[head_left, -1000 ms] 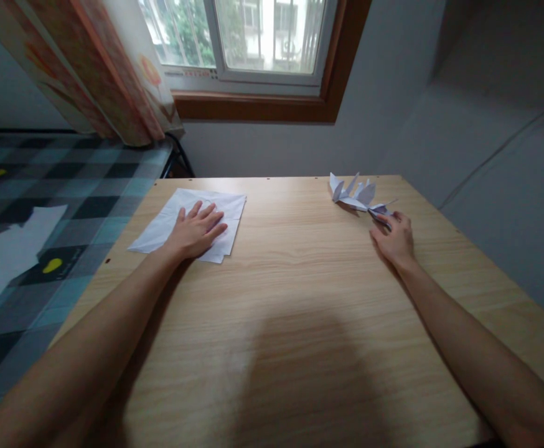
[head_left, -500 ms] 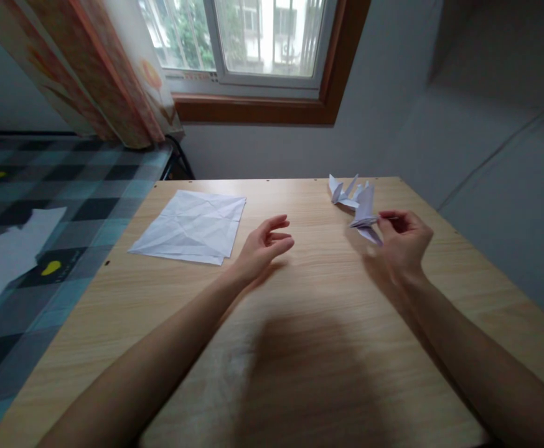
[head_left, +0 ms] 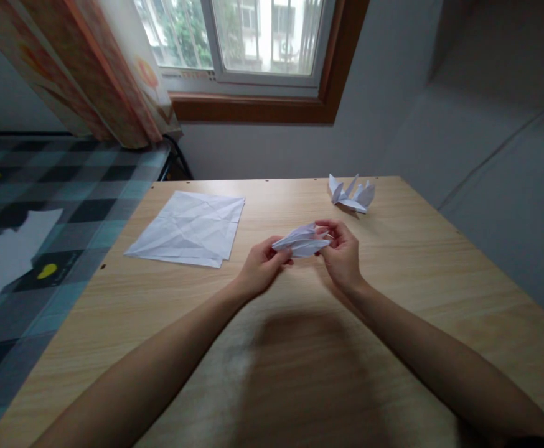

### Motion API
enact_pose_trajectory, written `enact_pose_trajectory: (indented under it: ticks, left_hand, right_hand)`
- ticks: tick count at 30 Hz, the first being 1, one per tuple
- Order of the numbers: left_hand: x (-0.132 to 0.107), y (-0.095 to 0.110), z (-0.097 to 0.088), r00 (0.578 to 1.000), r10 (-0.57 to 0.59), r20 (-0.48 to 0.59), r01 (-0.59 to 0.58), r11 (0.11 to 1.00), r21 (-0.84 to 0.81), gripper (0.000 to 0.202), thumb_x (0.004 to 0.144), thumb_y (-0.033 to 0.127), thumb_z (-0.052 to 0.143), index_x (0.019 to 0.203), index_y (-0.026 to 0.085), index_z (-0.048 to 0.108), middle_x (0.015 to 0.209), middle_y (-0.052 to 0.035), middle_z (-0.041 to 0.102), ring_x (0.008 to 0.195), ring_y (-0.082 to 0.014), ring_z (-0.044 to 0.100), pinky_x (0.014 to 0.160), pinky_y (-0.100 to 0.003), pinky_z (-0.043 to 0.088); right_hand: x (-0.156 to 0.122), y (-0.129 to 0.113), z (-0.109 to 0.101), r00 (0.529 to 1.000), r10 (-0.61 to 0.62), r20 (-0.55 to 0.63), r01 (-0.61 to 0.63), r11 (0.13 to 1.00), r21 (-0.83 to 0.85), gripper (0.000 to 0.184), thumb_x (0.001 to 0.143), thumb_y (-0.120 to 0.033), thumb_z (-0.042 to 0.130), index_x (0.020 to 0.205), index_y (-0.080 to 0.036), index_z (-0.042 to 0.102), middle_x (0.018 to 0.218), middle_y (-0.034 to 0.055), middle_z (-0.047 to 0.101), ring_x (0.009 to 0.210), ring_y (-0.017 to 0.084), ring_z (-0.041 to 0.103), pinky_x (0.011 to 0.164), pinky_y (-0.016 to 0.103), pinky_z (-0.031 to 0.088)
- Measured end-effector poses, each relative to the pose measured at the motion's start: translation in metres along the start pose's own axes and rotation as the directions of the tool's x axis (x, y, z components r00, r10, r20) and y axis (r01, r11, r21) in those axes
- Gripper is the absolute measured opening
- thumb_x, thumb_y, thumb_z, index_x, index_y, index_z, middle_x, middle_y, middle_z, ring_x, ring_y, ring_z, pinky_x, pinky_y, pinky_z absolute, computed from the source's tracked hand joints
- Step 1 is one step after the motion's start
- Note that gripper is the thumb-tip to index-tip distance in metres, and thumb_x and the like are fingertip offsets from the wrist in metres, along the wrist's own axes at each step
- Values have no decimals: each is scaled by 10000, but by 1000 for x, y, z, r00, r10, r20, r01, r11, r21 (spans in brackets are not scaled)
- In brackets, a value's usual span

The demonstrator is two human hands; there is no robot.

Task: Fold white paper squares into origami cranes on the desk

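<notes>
One left hand (head_left: 259, 267), one right hand (head_left: 343, 255), both pinching layered pointed paper (head_left: 302, 243), creased sheets (head_left: 192, 227), wood-grain tabletop (head_left: 421, 267)

A white paper (head_left: 301, 242), folded into narrow, layered, pointed flaps, is stretching crosswise between the fingers (head_left: 337, 228), which are pinching both ends, above the worktop (head_left: 281, 205), well inside its left and right edges.
</notes>
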State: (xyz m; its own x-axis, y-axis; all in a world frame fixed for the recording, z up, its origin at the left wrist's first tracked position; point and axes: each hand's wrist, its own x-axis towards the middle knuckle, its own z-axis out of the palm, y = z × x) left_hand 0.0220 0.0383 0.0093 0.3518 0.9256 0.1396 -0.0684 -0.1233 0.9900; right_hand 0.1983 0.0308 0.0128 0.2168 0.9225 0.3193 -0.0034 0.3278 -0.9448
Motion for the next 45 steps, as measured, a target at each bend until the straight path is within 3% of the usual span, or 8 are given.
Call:
enact_pose_trajectory:
  ticks: [6, 11, 16, 20, 24, 29, 35, 45]
  left_hand:
    - [1, -2, 1, 998, -40, -50, 37, 998, -48, 415, 760, 533, 745, 836, 150, 605, 691, -15, 692, 609, -142, 663, 616, -261, 552]
    - [0, -5, 2, 999, -32, -6, 31, 998, -47, 410, 765, 447, 747, 994, 162, 562, 719, 7, 680, 573, -120, 635, 565, -241, 532]
    - [-5, -8, 2, 949, 277, -148, -223, 926, 304, 546, 712, 326, 801, 1165, 212, 520, 1119, -65, 638, 831, -145, 636, 676, -263, 502]
    - [-7, -4, 2, 886, 463, 11, -390, 733, 558, 451, 670, 346, 854, 978, 194, 562, 1143, -93, 625, 1032, -222, 606, 817, -334, 494]
    - [-7, -2, 4, 909, 412, 65, -372, 729, 575, 269, 770, 319, 779, 867, 192, 563, 939, -44, 656, 863, -175, 614, 772, -308, 487]
    - [-6, -3, 5, 955, 294, 48, -290, 883, 368, 244, 768, 297, 769, 859, 171, 580, 895, -39, 681, 811, -151, 637, 742, -275, 499]
    - [-1, -3, 1, 995, 96, 36, -100, 984, 147, 240, 751, 337, 781, 816, 141, 660, 777, -35, 706, 712, -146, 641, 685, -262, 499]
    - [1, -7, 2, 998, 35, -60, -39, 996, -83, 290, 737, 280, 777, 874, 182, 541, 720, 43, 621, 665, -110, 641, 669, -240, 522]
  right_hand:
    - [-13, 15, 1, 974, 213, 78, -226, 935, 274, 500, 727, -347, 724, 1183, -261, 540, 1043, 10, 649, 734, 117, 636, 609, 228, 539]
    - [-19, 15, 6, 925, 309, 220, -357, 904, 236, 221, 651, -307, 778, 783, -182, 652, 677, -13, 673, 567, 117, 595, 555, 240, 514]
    - [-17, 22, 5, 945, 318, 74, -327, 929, 175, 167, 665, -293, 743, 686, -173, 629, 528, -36, 604, 444, 88, 512, 447, 211, 432]
    - [-15, 22, 3, 952, 305, 8, -301, 934, 194, 139, 648, -219, 707, 736, -182, 606, 562, -57, 600, 423, 68, 478, 414, 190, 392]
    - [-19, 15, 6, 952, 279, 128, -302, 927, 223, 181, 702, -280, 731, 803, -192, 610, 673, -38, 645, 519, 90, 548, 495, 213, 464]
    - [-23, 15, 7, 940, 221, 261, -294, 911, 288, 431, 598, -290, 868, 947, -228, 624, 881, -10, 710, 781, 155, 669, 746, 292, 558]
    - [-19, 19, 1, 934, 259, 246, -311, 928, 204, 438, 561, -331, 910, 824, -226, 576, 795, -23, 699, 717, 150, 661, 673, 272, 540]
    - [-15, 18, 0, 971, 188, 147, -214, 959, 186, 385, 630, -356, 868, 805, -224, 550, 676, -64, 623, 540, 99, 592, 547, 243, 521]
